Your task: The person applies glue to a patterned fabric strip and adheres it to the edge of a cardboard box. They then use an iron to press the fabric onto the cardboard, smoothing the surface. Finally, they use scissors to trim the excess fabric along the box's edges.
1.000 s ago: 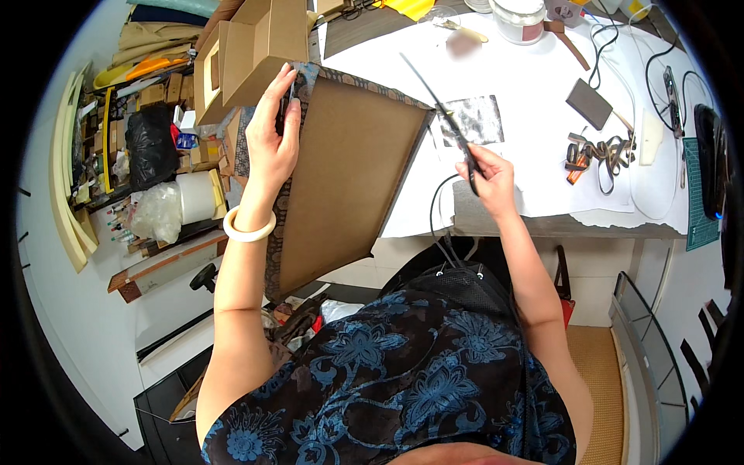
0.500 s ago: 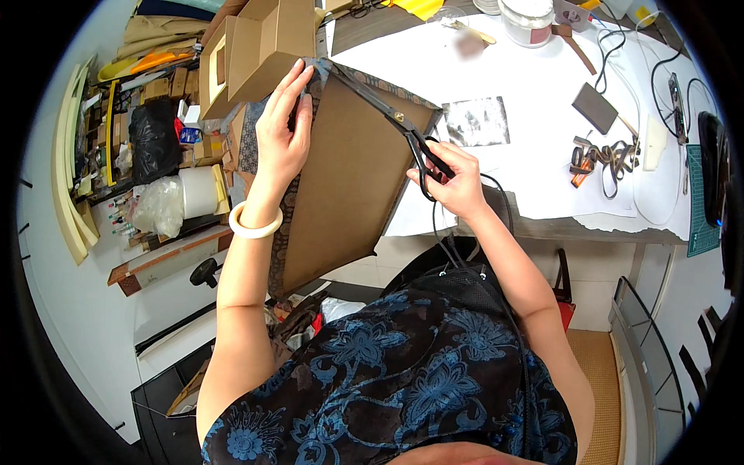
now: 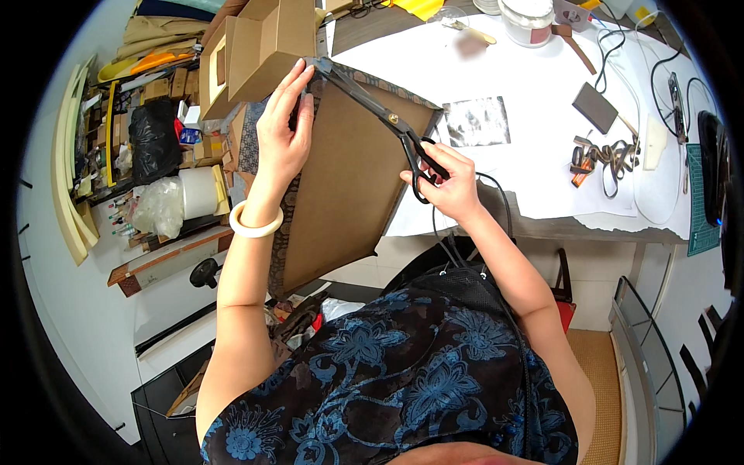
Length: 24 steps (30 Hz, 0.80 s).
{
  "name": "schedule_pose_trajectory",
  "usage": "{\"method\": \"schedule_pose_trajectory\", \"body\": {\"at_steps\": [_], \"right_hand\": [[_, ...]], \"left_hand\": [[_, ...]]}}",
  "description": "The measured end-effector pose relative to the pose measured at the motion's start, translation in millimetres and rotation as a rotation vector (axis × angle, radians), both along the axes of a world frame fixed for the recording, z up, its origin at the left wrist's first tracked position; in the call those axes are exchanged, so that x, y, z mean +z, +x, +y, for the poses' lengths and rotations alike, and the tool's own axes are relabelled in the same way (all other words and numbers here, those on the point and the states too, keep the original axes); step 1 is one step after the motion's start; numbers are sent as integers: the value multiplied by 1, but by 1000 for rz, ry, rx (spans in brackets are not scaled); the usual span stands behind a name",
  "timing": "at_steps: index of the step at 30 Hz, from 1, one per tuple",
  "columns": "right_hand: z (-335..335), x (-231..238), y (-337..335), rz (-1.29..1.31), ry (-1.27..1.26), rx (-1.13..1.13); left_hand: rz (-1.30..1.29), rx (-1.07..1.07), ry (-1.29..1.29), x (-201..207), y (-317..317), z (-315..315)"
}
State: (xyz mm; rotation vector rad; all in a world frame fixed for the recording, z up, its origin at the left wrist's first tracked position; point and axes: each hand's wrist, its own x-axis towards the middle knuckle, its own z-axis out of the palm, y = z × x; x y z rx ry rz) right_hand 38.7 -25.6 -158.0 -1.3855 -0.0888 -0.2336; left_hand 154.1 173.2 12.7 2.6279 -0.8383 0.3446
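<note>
I see one right hand (image 3: 453, 186) gripping one pair of black scissors (image 3: 393, 118). Farther, one left hand (image 3: 283, 136) seems to clasp one brown panel (image 3: 349, 170) near its upper corner, beside the table (image 3: 542, 227). Probably the step is trimming its patterned covering (image 3: 280, 256); next calls for steadiness. Beyond: one cardboard box (image 3: 271, 46), one white tub (image 3: 527, 22).

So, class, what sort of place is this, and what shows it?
Probably a craft workshop: scissors in the right hand, a green cutting mat, and coiled strips on a paper-covered table.
</note>
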Motion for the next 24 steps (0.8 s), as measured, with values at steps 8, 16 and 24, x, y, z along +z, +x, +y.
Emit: {"method": "schedule_pose_trajectory", "body": {"at_steps": [8, 16, 24], "right_hand": [[8, 4, 6, -20, -32, -56], [14, 3, 4, -99, -137, -149], [16, 0, 3, -127, -175, -176]], "left_hand": [[42, 23, -13, 0, -1, -2], [22, 9, -7, 2, -3, -1], [14, -2, -7, 2, -3, -1]]}}
